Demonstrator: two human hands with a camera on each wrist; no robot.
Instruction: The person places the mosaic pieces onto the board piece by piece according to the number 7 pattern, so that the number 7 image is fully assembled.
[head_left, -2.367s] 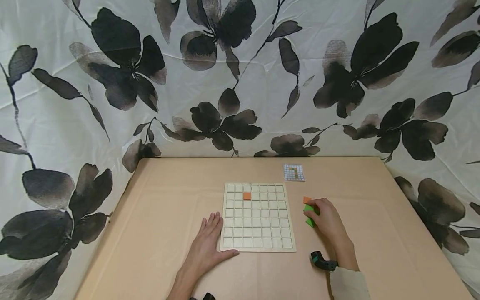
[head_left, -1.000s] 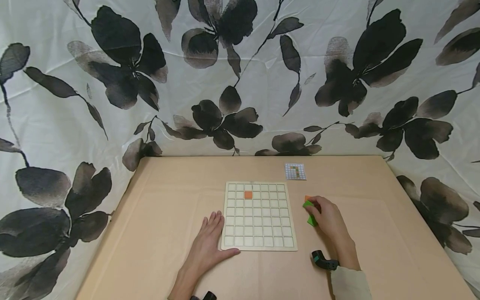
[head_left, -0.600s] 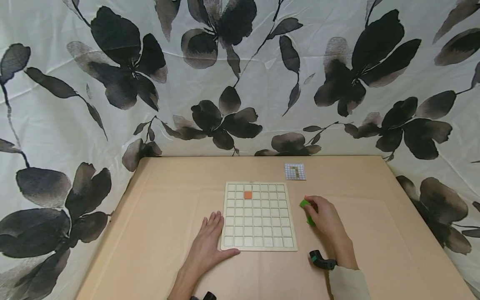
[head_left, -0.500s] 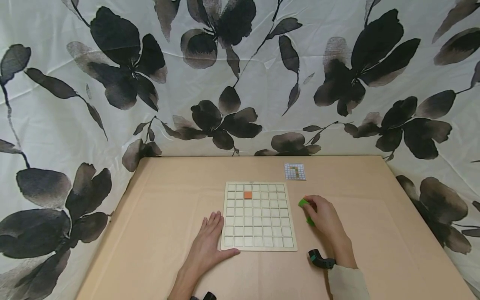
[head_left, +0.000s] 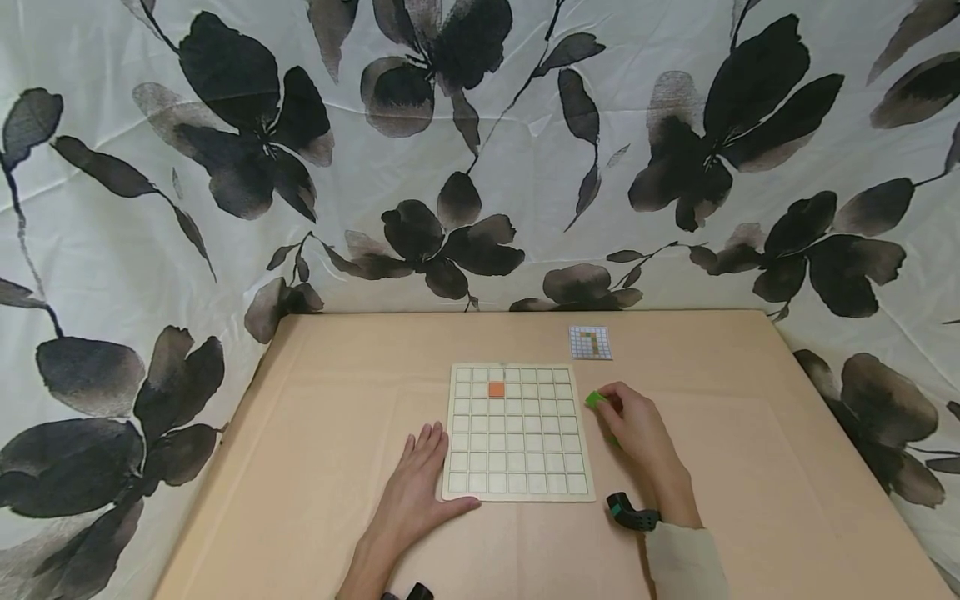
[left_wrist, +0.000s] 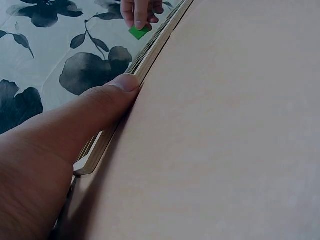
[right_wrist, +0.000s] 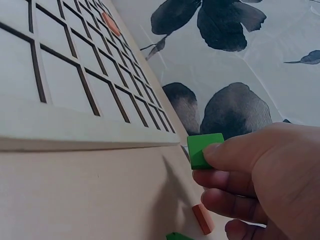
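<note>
My right hand point(head_left: 642, 425) pinches a small green square tile point(right_wrist: 198, 151) between thumb and fingers, just off the right edge of a cream grid board point(head_left: 517, 498). In the right wrist view the tile is raised and tilted, its shadow falling on the table. My left hand point(head_left: 412, 487) lies at the board's near left corner with fingers straight along the left side; its thumb point(left_wrist: 112, 95) touches the near rim. One orange tile point(head_left: 496, 389) sits in a cell of the second row from the far side.
Beneath the right hand lie a loose orange tile point(right_wrist: 202, 219) and another green piece point(right_wrist: 176, 236), mostly hidden in the head view. A small patterned grid card point(head_left: 590, 342) lies beyond the board's far right corner. A floral cloth point(head_left: 525, 150) hangs behind the table point(head_left: 337, 383).
My right hand has lifted the green tile from the loose pieces and carried it left, toward the board's right edge. The left hand has stayed in place.
</note>
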